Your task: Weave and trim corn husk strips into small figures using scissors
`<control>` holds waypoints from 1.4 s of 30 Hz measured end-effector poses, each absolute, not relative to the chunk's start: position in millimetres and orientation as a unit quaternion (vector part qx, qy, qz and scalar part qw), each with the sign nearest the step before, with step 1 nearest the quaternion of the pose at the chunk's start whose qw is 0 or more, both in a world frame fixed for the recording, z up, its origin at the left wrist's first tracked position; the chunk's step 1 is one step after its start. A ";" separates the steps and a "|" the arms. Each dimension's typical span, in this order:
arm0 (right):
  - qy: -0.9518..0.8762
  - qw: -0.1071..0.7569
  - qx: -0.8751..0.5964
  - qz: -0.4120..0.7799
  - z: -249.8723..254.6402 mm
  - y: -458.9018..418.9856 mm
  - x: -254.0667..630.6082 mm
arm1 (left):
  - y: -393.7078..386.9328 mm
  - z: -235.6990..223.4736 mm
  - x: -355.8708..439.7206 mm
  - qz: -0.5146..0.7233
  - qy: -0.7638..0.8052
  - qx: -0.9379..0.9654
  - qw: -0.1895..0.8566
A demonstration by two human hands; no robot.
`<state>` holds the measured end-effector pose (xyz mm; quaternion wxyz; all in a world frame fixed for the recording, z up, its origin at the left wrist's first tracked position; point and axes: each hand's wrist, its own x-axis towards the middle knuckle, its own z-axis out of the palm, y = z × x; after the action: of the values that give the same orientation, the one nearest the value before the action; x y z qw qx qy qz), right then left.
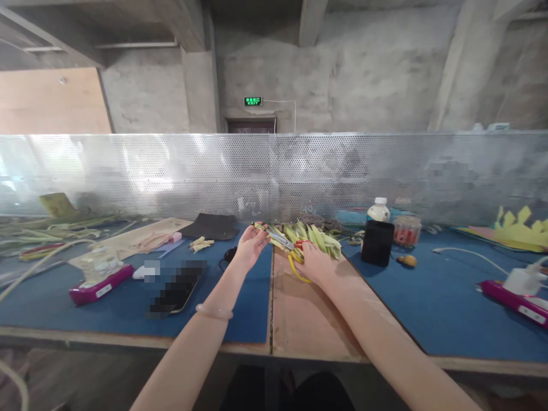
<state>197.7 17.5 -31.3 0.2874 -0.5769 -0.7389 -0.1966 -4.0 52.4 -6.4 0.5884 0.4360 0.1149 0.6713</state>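
My right hand (315, 262) is closed around the handles of a pair of scissors (281, 238). The handles are yellow and red, and the metal blades point left toward my other hand. Between its fingertips, my left hand (252, 244) pinches a small yellowish-green piece of plant (258, 226), too small to make out in detail. The blade tips lie close to those fingers; whether they touch the piece I cannot tell. Just behind my right hand spreads a heap of pale green leaves (321, 237), resembling corn husks, on the bare wooden strip (314, 319) of the table.
On the left lie a phone (177, 291), a magenta power strip (103, 283) and small dried scraps (201, 244). A black box-like object (377, 244), a bottle (379, 210) and a jar (406, 230) stand right. A perforated metal screen (192, 177) runs behind.
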 end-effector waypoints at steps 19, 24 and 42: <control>-0.744 0.278 -0.572 -0.205 -30.1 16.3 199.0 | 51.7 -6.1 -4.5 0.670 0.124 0.431 0.592; -0.746 0.278 -0.569 -0.205 -28.9 16.1 199.6 | 52.1 -6.0 -4.8 0.672 0.130 0.423 0.594; -0.757 0.265 -0.565 -0.192 -26.6 10.5 199.4 | 49.6 -6.8 -3.6 0.664 0.168 0.406 0.605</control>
<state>199.4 10.5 -26.6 0.2648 -0.5653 -0.7572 -0.1922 -3.6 49.6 -6.8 0.6050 0.4058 0.1675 0.6643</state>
